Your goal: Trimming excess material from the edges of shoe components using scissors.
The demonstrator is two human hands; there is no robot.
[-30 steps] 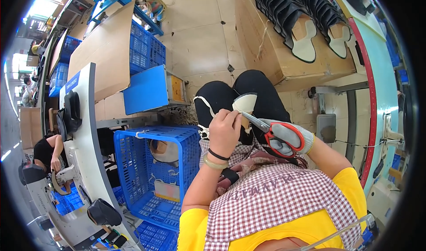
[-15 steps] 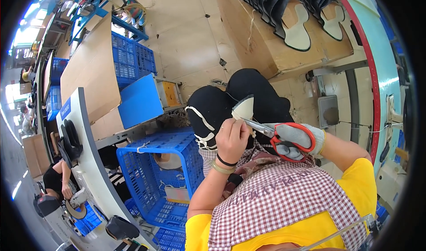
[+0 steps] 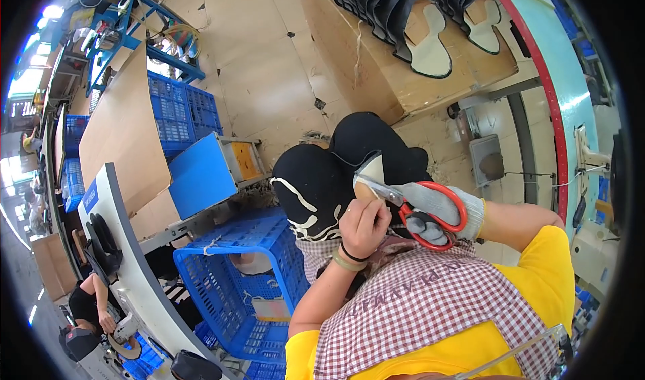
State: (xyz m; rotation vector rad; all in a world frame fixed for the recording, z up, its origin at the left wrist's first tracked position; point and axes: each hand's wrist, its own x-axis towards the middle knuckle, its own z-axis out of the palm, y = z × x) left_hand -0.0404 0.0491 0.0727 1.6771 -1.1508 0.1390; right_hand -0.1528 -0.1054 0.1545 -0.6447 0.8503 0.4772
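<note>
My left hand (image 3: 365, 227), bare and with a dark band at the wrist, pinches a cream and black shoe upper piece (image 3: 371, 170) above my lap. In my right hand (image 3: 440, 212), which wears a grey-white knit glove, is a pair of scissors (image 3: 462, 209) with red handles. Their metal blades point left and lie against the piece just beyond my left fingers. How far the blades are parted is too small to tell. Cream trimmed strips (image 3: 295, 195) lie across my black trouser leg.
Left of me stands a blue plastic crate (image 3: 235, 246) with shoe pieces in it. A cardboard box (image 3: 383, 78) ahead on the right bears rows of black shoe uppers (image 3: 430, 54). A red-edged table (image 3: 561, 111) runs along the right. Beyond a white panel (image 3: 131, 246), a co-worker's hand (image 3: 107, 323) works.
Both hands, the scissors and the shoe upper piece have come slightly nearer to me. The blades now sit closer over the piece. The whole view has shifted a little.
</note>
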